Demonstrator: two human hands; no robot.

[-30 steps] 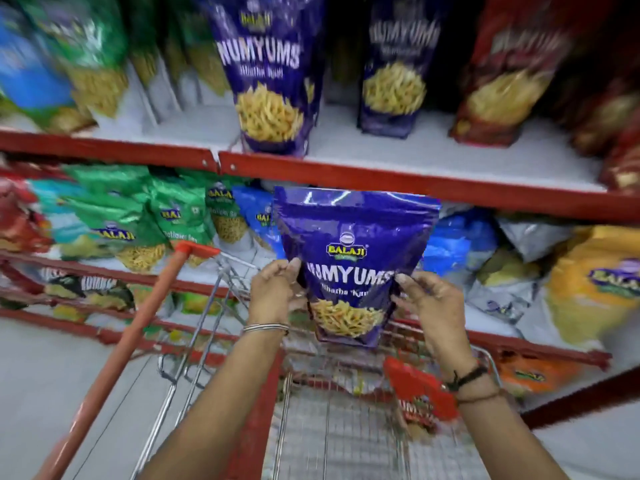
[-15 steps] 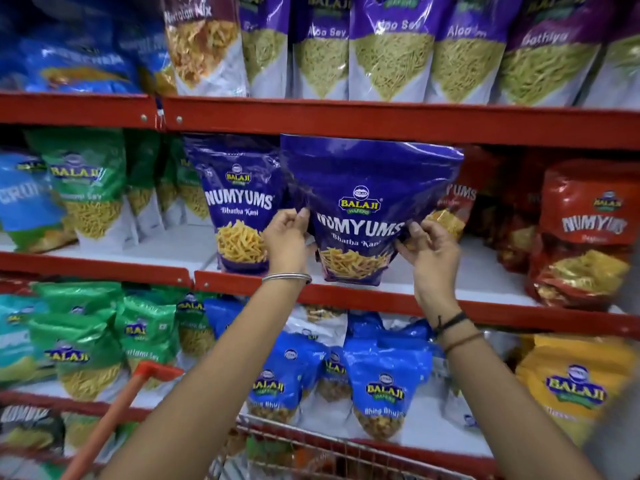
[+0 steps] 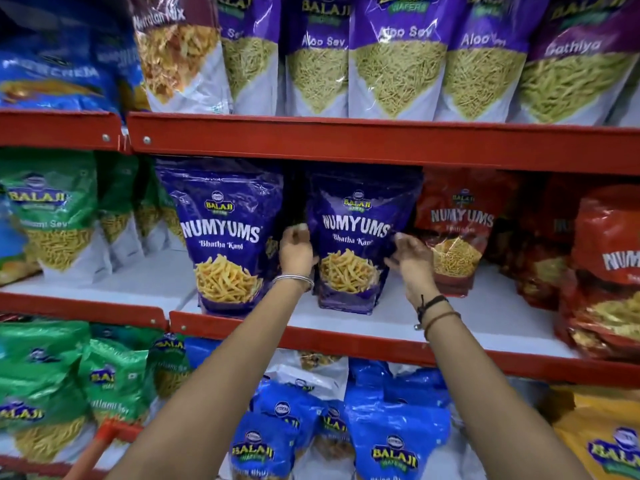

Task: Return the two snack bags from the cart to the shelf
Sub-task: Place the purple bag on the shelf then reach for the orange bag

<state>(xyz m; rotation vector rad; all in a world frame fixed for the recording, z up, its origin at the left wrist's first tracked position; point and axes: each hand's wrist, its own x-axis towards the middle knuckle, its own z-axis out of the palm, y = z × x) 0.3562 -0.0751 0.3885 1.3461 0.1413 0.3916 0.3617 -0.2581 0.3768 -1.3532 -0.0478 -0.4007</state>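
Note:
A purple Numyums snack bag (image 3: pixel 356 216) stands upright on the white middle shelf (image 3: pixel 485 317), right of an identical purple bag (image 3: pixel 225 237). My left hand (image 3: pixel 296 251) grips its left edge, with the fingers curled around the side. On the opposite edge my right hand (image 3: pixel 407 254) has its thumb on the bag's front. The bag's bottom rests on the shelf board. A second cart bag is not in sight.
Red Numyums bags (image 3: pixel 457 233) stand just right of my right hand. Green bags (image 3: pixel 52 216) fill the left. The shelf above (image 3: pixel 346 140) carries Aloo Sev bags; blue bags (image 3: pixel 394 441) sit below. The cart's orange handle (image 3: pixel 100 441) shows at bottom left.
Both hands lifted the purple bag from above the cart up to the middle shelf and pushed it back, so it now stands beside the identical bag. The cart has dropped out of view.

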